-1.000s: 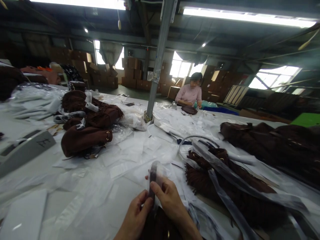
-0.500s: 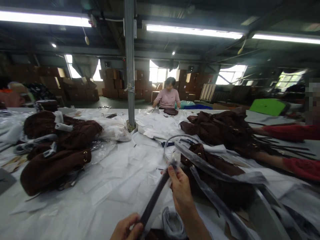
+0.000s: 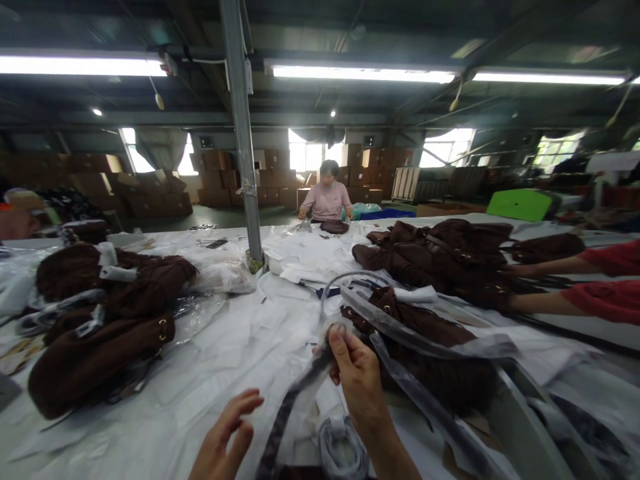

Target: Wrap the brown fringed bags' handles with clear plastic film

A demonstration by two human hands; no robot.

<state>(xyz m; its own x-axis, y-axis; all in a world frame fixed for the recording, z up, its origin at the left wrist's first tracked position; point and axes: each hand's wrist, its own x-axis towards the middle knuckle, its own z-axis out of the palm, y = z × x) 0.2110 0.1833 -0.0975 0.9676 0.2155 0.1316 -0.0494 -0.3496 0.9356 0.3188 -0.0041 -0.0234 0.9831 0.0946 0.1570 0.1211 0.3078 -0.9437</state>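
My right hand [image 3: 356, 373] pinches the upper end of a long dark strap [image 3: 283, 413] in a clear plastic sleeve, its thumb on top. The strap runs down toward the bottom edge of the view. My left hand [image 3: 227, 433] is just left of the strap, fingers apart, holding nothing. Below my right wrist lies a coiled, wrapped strap [image 3: 343, 448]. Beyond it, plastic-sleeved straps [image 3: 410, 333] loop over a dark brown drawstring bag [image 3: 440, 377].
More brown bags [image 3: 105, 353] lie at left, and a brown pile [image 3: 430, 260] at right, where a co-worker's red-sleeved arms [image 3: 600, 300] reach in. A metal post [image 3: 240, 133] rises mid-table. Another person [image 3: 327, 197] works across the white-covered table [image 3: 215, 373].
My left hand has let go of the strap's lower part and moved left, opening. My right hand keeps its pinch. The view has shifted slightly right, and the co-worker's arms have moved.
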